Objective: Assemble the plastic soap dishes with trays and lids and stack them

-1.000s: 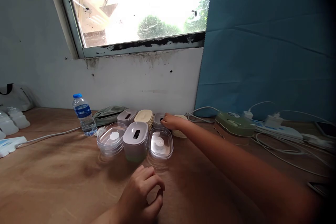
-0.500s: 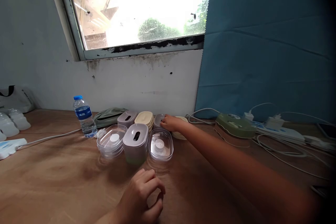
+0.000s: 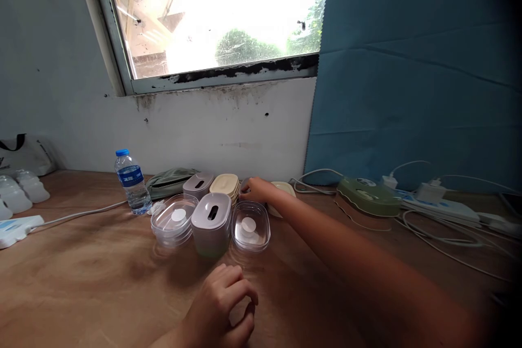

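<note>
My left hand (image 3: 223,304) is near the table's front, fingers loosely curled and thumb apart from them, holding nothing. Farther back, my right hand (image 3: 256,190) reaches over a lavender-grey slotted lid (image 3: 243,185), fingers closed at its edge and hiding most of it. In front of that hand is a clear plastic container (image 3: 250,228) with a white round label. A lavender-lidded box (image 3: 211,225) stands beside it, with stacked clear containers (image 3: 171,223) to its left. Cream lids (image 3: 224,182) are stacked behind, another cream lid (image 3: 283,190) lies right, and a second lavender lid (image 3: 199,182) sits left.
A water bottle (image 3: 132,182) and a grey-green pouch (image 3: 169,182) stand at the back left. On the right are a green case (image 3: 367,196), a power strip (image 3: 442,207) and loose cables. White plastic bottles (image 3: 30,187) and another white strip (image 3: 18,228) are far left.
My right hand has shifted slightly left and now covers more of the lavender-grey lid. My left hand keeps its curled pose. The containers look unmoved.
</note>
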`<state>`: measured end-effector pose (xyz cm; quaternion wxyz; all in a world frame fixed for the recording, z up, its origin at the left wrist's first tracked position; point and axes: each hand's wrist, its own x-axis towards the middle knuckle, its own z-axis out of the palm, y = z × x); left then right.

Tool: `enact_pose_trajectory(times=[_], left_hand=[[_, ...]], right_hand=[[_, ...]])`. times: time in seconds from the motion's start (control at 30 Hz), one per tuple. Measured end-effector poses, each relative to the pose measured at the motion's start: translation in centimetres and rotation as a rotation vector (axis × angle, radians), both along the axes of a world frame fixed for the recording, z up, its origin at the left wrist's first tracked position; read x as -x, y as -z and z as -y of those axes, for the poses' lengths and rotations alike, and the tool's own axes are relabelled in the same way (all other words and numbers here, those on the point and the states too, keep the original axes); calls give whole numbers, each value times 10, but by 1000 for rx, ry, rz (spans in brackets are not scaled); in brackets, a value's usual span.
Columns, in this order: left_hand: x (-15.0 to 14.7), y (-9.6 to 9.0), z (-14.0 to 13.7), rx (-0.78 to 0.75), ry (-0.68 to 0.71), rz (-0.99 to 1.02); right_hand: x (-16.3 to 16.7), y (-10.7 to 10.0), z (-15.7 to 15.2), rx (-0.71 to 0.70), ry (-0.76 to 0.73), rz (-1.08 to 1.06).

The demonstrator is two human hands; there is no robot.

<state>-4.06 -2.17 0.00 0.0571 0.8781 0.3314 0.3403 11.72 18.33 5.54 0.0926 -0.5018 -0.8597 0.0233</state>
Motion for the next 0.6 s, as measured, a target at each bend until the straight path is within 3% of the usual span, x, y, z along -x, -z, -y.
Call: enact_pose_trajectory(times=[0.17, 0.3, 0.47, 0.6], left_hand=[[-6, -1, -4, -186, -42, 58], [-10, -1, -5, -225, -69, 58], [-11, -3, -3, -232, -91, 82], [-16, -4, -2, -253, -70, 75]], right_hand=[[1, 0, 3, -38, 19, -21], [-21, -9, 10, -191, 101, -74], [-113, -24, 31, -355, 427, -109], [-195, -18, 52, -318, 821, -126]])
